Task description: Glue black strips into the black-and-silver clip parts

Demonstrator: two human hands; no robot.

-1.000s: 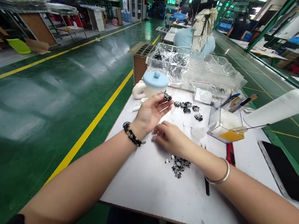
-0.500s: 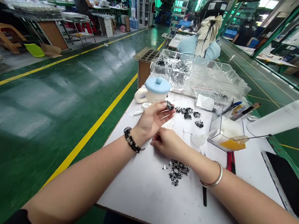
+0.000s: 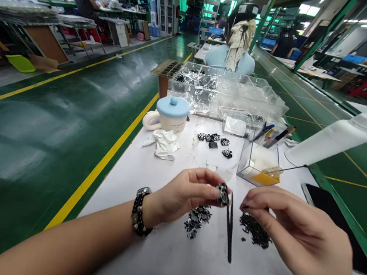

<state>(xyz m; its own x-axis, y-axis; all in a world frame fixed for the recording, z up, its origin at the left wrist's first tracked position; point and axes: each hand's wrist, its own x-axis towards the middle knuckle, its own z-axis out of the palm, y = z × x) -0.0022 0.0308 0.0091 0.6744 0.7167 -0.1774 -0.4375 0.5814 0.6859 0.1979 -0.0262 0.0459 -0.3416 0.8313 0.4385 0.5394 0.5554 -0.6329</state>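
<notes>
My left hand (image 3: 188, 190) pinches a small black-and-silver part (image 3: 222, 194) between thumb and fingers above the white table. Below it lies a pile of small black-and-silver pieces (image 3: 196, 222). Black tweezers (image 3: 229, 239) rest on the table between my hands, their tips close to the held part. My right hand (image 3: 298, 228) is closed in a pinch just right of the part, apart from it. Whatever its fingertips hold is too small to make out. Beneath that hand is a heap of tiny black pieces (image 3: 255, 231), partly covered by the fingers.
Several black-and-silver parts (image 3: 215, 137) lie farther back. Around them are a lidded mug (image 3: 172, 120), crumpled tissue (image 3: 165, 144), a clear box (image 3: 259, 162), a white bottle (image 3: 332, 141) and a phone (image 3: 334, 221). Plastic trays (image 3: 256, 90) stand behind, near a seated person (image 3: 233, 56).
My left hand has come nearer and to the right with a part in its fingers. My right hand has moved right, over the tiny black pieces. The view has shifted slightly right.
</notes>
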